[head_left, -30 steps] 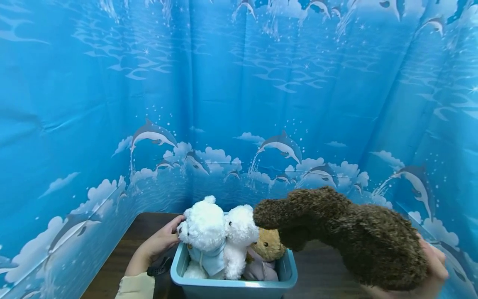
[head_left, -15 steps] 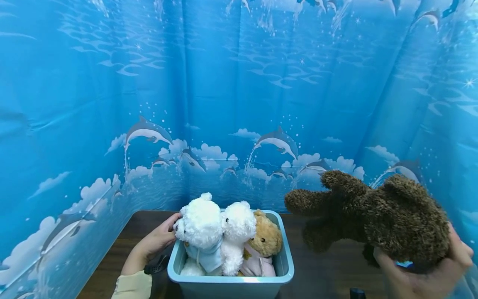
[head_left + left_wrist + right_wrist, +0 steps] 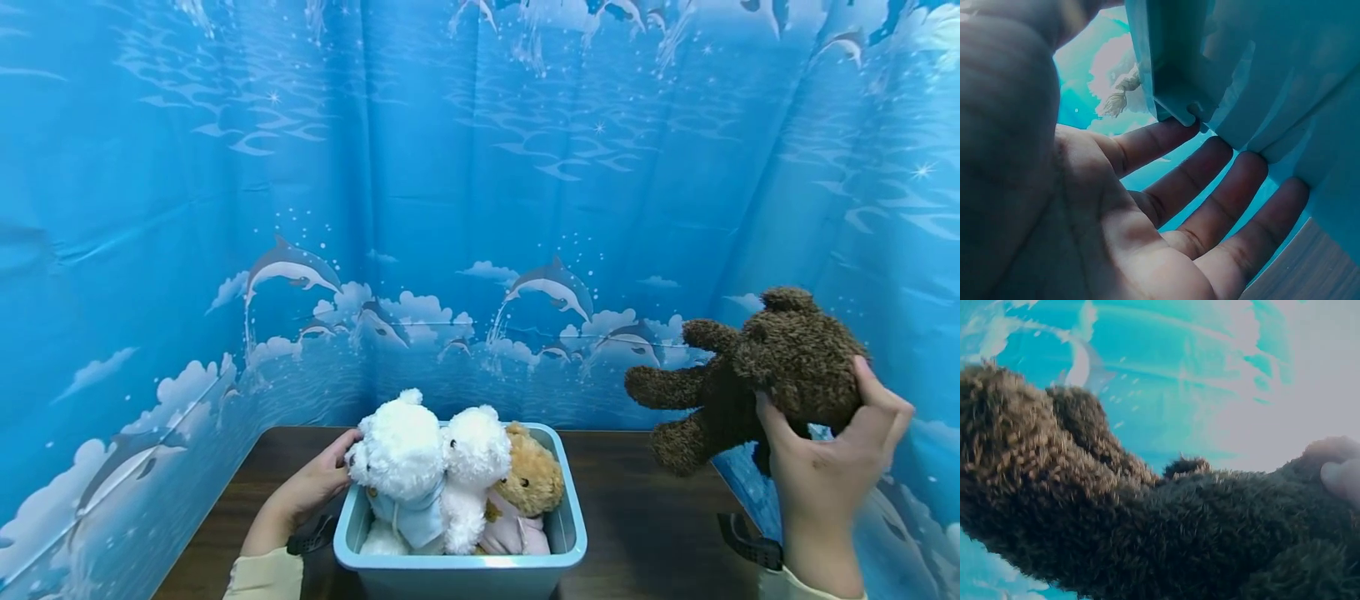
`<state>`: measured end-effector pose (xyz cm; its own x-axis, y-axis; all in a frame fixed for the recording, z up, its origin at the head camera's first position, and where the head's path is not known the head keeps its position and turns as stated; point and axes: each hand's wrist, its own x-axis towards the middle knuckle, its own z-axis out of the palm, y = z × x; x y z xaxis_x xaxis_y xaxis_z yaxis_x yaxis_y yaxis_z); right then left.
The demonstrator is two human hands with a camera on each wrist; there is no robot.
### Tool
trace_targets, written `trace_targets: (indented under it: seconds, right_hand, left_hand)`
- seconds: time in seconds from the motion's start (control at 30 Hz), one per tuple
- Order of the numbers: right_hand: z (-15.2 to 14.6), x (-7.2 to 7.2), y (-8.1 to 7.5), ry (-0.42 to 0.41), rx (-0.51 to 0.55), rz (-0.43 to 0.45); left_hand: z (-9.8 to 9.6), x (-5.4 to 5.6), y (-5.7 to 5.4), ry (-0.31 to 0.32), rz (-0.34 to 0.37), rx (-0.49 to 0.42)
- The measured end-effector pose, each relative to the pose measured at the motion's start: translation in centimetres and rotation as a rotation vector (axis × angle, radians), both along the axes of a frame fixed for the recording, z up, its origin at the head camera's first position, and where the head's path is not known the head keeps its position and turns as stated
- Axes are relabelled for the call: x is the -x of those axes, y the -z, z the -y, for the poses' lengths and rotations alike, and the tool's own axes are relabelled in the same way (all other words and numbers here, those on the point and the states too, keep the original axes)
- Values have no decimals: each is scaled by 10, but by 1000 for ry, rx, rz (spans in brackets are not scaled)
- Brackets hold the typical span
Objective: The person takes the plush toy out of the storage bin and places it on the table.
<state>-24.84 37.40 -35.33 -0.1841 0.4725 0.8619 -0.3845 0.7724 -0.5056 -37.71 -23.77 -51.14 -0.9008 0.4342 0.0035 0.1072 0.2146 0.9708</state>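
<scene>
In the head view, my right hand [image 3: 836, 450] grips a dark brown teddy bear [image 3: 802, 358] by the head, with its legs pointing left. It is off the table, right of a light blue bin [image 3: 573, 508]. Shaggy brown fur [image 3: 1166, 531] fills most of the right wrist view. My left hand [image 3: 318, 475] is at the bin's left side, and in the left wrist view its nearly straight fingers [image 3: 1210, 200] touch the outer wall. Inside the bin sit a white bear [image 3: 405, 442] in pale blue, a second white plush toy [image 3: 472, 446] and a tan bear [image 3: 534, 475] in pale pink.
The bin stands on a dark wooden table [image 3: 637, 517]. Blue curtains [image 3: 420, 208] printed with dolphins hang behind the table and on both sides.
My right hand has carried the brown bear rightward and upward, away from the bin, and the bear has turned. My left hand stays beside the bin.
</scene>
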Motion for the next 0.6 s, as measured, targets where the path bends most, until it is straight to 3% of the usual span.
trace_targets:
  seconds: [0.33, 0.6]
  right_hand:
    - [-26, 63, -1, -28, 45, 127]
    - [-49, 104, 30, -7, 41, 349]
  left_hand:
    - [1, 1, 1, -12, -21, 18]
    - [1, 2, 0, 1, -38, 29]
